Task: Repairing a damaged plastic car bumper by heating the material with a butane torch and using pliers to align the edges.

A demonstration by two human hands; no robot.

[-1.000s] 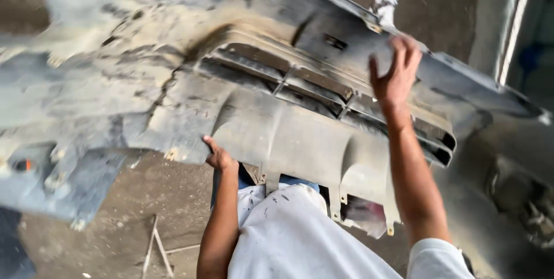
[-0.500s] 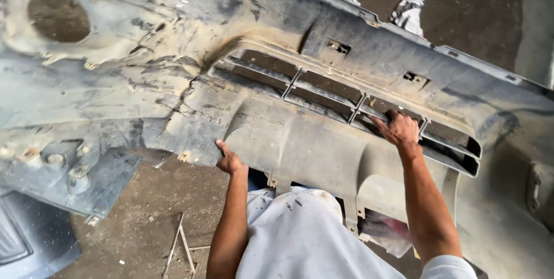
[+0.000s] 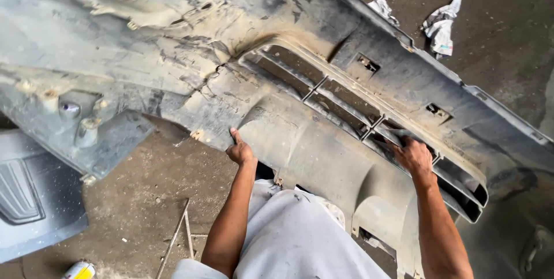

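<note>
Clearly, the dusty grey car bumper point(image 3: 173, 71) fills the upper frame from left to right, its inner side facing the camera, lifted off the dirt floor point(image 3: 138, 210). Its width calls for a spread grip: the right hand point(image 3: 412, 156), right of centre, hooks its fingers into the grille slats point(image 3: 346, 106), closed on a bar, while the left hand point(image 3: 239, 151) at centre braces the lower edge, thumb up. White rags point(image 3: 440, 25) lie upper right; a small can point(image 3: 79, 270) sits lower left.

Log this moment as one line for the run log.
left hand: grips lower edge of bumper cover | right hand: fingers in grille slot | bumper cover: dusty, inner side up | white rags: on floor beyond
</note>
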